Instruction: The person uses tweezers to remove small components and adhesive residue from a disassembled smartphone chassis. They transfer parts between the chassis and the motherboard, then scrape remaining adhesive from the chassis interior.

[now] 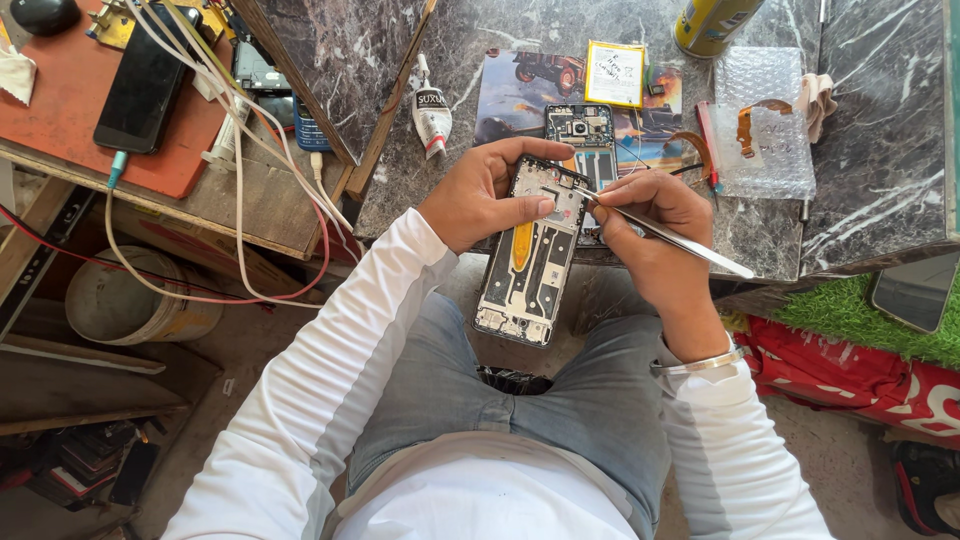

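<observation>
Both hands grip: left hand holds phone frame lengthwise away; right hand pinches tweezers.

Left hand steadies phone frame; right hand pinches tweezers.

Phone repair workshop: opened phones, tweezers.

Glue tube lies left of opened phone on table.
</observation>
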Demonstrator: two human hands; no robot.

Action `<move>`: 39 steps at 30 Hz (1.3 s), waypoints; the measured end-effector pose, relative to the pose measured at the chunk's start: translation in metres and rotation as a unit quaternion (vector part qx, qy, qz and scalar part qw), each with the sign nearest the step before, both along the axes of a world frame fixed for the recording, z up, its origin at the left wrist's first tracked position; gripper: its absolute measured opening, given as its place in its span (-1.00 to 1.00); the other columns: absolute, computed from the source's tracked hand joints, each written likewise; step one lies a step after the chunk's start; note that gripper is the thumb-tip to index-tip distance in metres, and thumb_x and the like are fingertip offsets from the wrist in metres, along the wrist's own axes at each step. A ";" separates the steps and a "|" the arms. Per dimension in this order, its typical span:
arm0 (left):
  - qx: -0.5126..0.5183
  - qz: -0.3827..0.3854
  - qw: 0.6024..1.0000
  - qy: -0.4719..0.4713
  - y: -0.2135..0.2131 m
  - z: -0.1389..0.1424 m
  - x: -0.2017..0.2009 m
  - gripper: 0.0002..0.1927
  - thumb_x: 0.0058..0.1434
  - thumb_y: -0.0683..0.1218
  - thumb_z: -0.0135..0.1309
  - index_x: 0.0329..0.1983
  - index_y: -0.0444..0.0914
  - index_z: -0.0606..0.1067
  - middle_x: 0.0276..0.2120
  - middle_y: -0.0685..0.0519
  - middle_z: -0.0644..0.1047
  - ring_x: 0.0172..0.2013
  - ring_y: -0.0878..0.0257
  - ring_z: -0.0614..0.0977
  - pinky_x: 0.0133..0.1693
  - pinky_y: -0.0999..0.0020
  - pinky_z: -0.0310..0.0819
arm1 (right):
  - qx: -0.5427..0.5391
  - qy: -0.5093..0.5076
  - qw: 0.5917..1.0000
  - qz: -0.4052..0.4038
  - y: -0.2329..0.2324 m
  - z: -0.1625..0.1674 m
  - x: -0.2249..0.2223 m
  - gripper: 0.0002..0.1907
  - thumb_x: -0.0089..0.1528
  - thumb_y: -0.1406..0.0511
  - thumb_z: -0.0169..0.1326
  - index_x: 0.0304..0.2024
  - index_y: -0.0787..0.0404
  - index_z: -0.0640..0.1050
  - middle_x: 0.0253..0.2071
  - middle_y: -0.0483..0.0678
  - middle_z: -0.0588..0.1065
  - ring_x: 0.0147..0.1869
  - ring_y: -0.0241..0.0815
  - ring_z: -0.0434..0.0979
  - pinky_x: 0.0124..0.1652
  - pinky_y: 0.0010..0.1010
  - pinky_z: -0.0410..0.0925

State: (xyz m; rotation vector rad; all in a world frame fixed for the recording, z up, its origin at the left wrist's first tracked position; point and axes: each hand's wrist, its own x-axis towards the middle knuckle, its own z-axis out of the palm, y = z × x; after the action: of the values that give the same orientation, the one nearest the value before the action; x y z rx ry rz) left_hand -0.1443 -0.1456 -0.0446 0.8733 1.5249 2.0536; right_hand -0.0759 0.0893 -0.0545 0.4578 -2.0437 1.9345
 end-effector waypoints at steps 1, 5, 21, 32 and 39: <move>-0.010 0.002 1.000 0.004 0.000 0.000 0.000 -0.42 0.28 -0.18 0.24 0.34 -0.40 0.36 0.08 -0.03 0.57 0.03 0.32 0.63 0.11 0.39 0.58 | 0.007 -0.002 1.000 -0.001 0.001 0.000 0.000 -0.83 0.26 0.61 0.13 -0.16 0.33 0.54 -0.07 -0.02 0.54 -0.02 -0.36 0.57 -0.02 -0.57 0.44; -0.022 -0.007 1.000 0.001 -0.001 0.003 0.000 -0.43 0.27 -0.18 0.23 0.33 -0.39 0.38 0.04 -0.02 0.60 -0.02 0.34 0.65 0.06 0.41 0.60 | 0.023 0.000 1.000 0.001 0.004 0.000 -0.002 -0.83 0.25 0.62 0.16 -0.18 0.32 0.55 -0.09 -0.01 0.55 -0.05 -0.36 0.54 -0.03 -0.55 0.42; -0.002 -0.049 0.997 -0.063 -0.006 0.011 -0.003 -0.44 0.26 -0.17 0.25 0.29 -0.40 0.39 -0.05 -0.06 0.64 -0.07 0.31 0.68 0.02 0.40 0.64 | 0.038 0.052 0.998 -0.013 -0.005 0.000 0.000 -0.81 0.24 0.63 0.19 -0.21 0.32 0.53 -0.13 -0.02 0.53 -0.05 -0.33 0.53 -0.04 -0.56 0.41; 0.019 -0.050 0.995 -0.083 -0.006 0.006 -0.003 -0.40 0.24 -0.17 0.28 0.31 -0.41 0.37 -0.02 -0.07 0.62 -0.06 0.30 0.68 0.03 0.39 0.64 | -0.004 0.028 0.999 -0.020 -0.005 -0.001 0.005 -0.82 0.29 0.61 0.17 -0.12 0.35 0.52 -0.04 0.02 0.53 -0.03 -0.33 0.53 -0.06 -0.56 0.42; 0.030 -0.039 0.995 -0.084 -0.007 0.008 -0.002 -0.41 0.25 -0.19 0.28 0.32 -0.40 0.38 0.05 -0.06 0.59 0.00 0.29 0.65 0.09 0.38 0.61 | -0.107 0.045 0.993 0.008 0.003 0.000 0.002 -0.85 0.37 0.58 0.11 -0.06 0.35 0.47 0.01 0.06 0.51 0.09 -0.15 0.63 0.20 -0.31 0.53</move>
State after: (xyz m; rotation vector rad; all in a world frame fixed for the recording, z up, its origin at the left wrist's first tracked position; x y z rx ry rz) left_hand -0.1463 -0.1523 -0.0368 0.7488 1.3257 2.0697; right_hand -0.0736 0.0923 -0.0543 0.5022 -1.7591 2.0719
